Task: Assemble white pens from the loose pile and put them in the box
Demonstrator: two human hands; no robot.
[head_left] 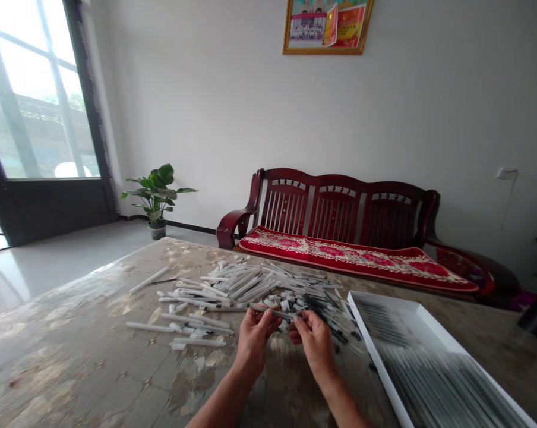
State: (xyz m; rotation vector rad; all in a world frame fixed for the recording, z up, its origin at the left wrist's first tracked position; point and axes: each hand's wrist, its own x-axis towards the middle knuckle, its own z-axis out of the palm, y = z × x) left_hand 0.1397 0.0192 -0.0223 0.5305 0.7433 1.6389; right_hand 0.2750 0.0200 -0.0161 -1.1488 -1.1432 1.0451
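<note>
Between my two hands a slim pen (278, 312) lies nearly level over the table. My left hand (256, 334) pinches its left part with thumb and fingers. At the other end, the fingers of my right hand (313, 337) are closed round the pen's dark tip area; the exact grip there is partly hidden. Just beyond my hands spreads a loose heap of white pen barrels (246, 284), with small white caps mixed in. Several dark pen parts (324, 312) lie on the heap's right side, close to my right hand.
A white tray (455, 336) at the right holds rows of grey pens (447, 380). The table (94, 356) has a patterned, shiny cover. One barrel (149, 279) lies apart at the left. Behind stand a wooden bench (335, 208) and a potted plant (157, 193).
</note>
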